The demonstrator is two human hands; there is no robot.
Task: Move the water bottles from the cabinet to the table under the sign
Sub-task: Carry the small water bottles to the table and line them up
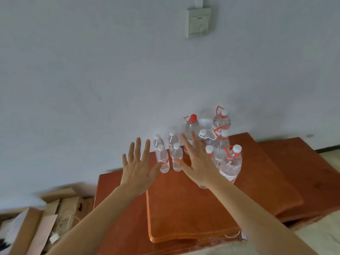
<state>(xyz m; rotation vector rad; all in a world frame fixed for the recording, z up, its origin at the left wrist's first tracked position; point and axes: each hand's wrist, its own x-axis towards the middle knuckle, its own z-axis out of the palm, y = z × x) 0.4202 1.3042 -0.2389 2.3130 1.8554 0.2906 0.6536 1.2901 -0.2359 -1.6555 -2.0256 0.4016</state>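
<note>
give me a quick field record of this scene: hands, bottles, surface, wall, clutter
left hand: open, fingers spread, empty
right hand: open, empty, in front of the bottles
small clear plastic water bottles: four, white caps, upright, left of cluster
large clear handled bottles: several, upright, right of cluster
orange-brown wooden tabletop: bears all bottles
white wall switch plate: above
brown cardboard boxes: lower left

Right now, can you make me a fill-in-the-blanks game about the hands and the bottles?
1. Both hands, the left hand and the right hand, are ____ with fingers spread.
2. The big bottle near the wall has a ____ cap.
3. The bottles stand on an ____ wooden top.
4. Each hand holds ____.

Missing words: open; red; orange; nothing
</note>
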